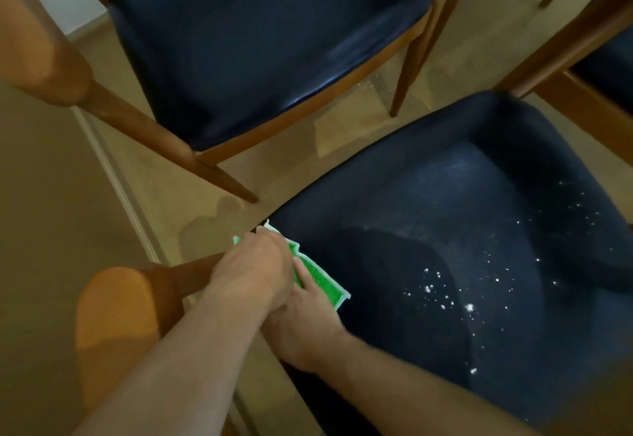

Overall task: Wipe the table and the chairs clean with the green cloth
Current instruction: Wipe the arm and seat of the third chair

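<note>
Green cloth (320, 278): lies at the front left edge of the near chair seat (462, 264), its long axis slanting from upper left to lower right along that edge; both hands partly cover it.
Left hand (251, 271): on top of the cloth's left end, fingers curled over it, apparently gripping; the fingertips are hidden.
Right hand (305, 315): just beneath and right of the left one, fingers laid onto the cloth, pressing it to the seat; whether they pinch it I cannot tell.
White crumbs (469, 307): scattered on the seat, well to the right of the cloth and both hands.
Key relation: the crumbs lie rightward, so the coming wipe probably sweeps that way; the right hand is nearer.
Far chair (267, 41): dark seat, looks free of crumbs.
Hidden: the table is not in view; the near chair's right side is cut off.
</note>
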Tool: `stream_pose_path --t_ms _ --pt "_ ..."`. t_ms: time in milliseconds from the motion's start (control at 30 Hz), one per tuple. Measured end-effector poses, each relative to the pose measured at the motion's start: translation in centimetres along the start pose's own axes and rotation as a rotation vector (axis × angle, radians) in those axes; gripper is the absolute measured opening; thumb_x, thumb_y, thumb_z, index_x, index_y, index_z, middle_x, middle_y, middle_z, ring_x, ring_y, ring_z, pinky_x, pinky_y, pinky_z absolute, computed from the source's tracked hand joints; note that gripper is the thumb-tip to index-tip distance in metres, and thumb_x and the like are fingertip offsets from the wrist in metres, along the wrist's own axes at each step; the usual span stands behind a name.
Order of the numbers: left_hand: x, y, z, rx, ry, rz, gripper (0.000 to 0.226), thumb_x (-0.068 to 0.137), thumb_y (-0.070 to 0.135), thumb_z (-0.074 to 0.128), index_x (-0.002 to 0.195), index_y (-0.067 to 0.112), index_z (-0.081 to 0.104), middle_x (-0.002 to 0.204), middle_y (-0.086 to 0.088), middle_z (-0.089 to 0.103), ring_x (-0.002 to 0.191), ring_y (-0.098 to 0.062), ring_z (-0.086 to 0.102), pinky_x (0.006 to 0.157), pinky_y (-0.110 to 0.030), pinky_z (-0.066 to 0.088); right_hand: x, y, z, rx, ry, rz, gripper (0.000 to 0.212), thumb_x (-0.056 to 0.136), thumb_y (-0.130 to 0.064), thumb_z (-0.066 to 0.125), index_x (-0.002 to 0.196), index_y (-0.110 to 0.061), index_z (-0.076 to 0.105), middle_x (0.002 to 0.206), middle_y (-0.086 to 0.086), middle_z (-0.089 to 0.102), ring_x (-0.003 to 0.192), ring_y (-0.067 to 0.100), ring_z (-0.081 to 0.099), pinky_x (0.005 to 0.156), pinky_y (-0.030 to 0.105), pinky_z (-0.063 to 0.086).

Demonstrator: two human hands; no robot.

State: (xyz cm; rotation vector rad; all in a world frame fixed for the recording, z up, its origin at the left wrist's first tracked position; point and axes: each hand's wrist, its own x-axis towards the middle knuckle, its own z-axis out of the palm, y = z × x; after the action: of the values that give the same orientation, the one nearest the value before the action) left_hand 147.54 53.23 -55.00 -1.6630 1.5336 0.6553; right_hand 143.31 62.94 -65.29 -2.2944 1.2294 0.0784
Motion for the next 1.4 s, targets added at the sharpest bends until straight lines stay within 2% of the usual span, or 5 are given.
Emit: stream_pose_path --t_ms 300,767,1000,1200,1400 --pt "-0.1 0.0 -0.9 -0.068 0.068 -0.055 0.064 0.093 0.009 0.053 0.148 0.003 0.022 0.14 -0.017 0.044 0.125 -0.031 0.047 0.094 -0.037 0.045 4.7 9.2 -4.1 -0.07 0.263 0.517 0.058 0.094 -0.033 0.037 0.15 -0.023 0.029 0.16 -0.001 0.021 0.148 0.021 0.01 0.117 0.049 0.0" --pt "-3.6 -0.5 -0.2 -0.166 0.175 0.035 0.052 0.094 0.012 0.048 0.142 0.003 0.031 0.132 -0.015 0.05 0.116 -0.03 0.053 0.092 -0.041 0.049 -11.5 3.8 2.3 -0.254 -0.232 -0.482 0.055 0.087 -0.048 0.054 0.141 -0.04 0.043 0.154 -0.01 0.032 0.144 0.018 0.021 0.114 0.056 0.01" --pt "-5.6 0.1 0.4 -0.045 0.18 -0.005 0.058 0.093 0.011 0.049 0.145 0.003 0.024 0.138 -0.019 0.043 0.124 -0.034 0.046 0.097 -0.045 0.046 -2.4 -0.5 1.3 -0.085 0.011 0.118 0.06 0.098 -0.037 0.032 0.153 -0.024 0.012 0.162 0.003 0.01 0.147 0.027 -0.007 0.103 0.052 -0.028" --pt "-5.6 1.7 2.5 0.007 0.034 0.072 0.059 0.098 0.015 0.042 0.148 -0.002 0.015 0.14 -0.02 0.042 0.123 -0.032 0.048 0.098 -0.038 0.045 -13.1 2.9 3.2 -0.118 -0.235 -0.299 0.064 0.094 -0.037 0.046 0.151 -0.034 0.019 0.16 -0.006 -0.002 0.144 0.02 -0.015 0.11 0.054 -0.017" --pt "-4.2 3.6 6.6 0.011 -0.067 0.056 0.066 0.1 0.02 0.039 0.147 -0.009 0.003 0.154 -0.024 0.016 0.14 -0.034 0.026 0.112 -0.042 0.03 -13.2 20.1 -5.1 -0.264 0.136 0.386 0.059 0.098 -0.031 0.037 0.154 -0.023 0.018 0.161 0.008 0.014 0.147 0.032 0.014 0.114 0.054 0.014"
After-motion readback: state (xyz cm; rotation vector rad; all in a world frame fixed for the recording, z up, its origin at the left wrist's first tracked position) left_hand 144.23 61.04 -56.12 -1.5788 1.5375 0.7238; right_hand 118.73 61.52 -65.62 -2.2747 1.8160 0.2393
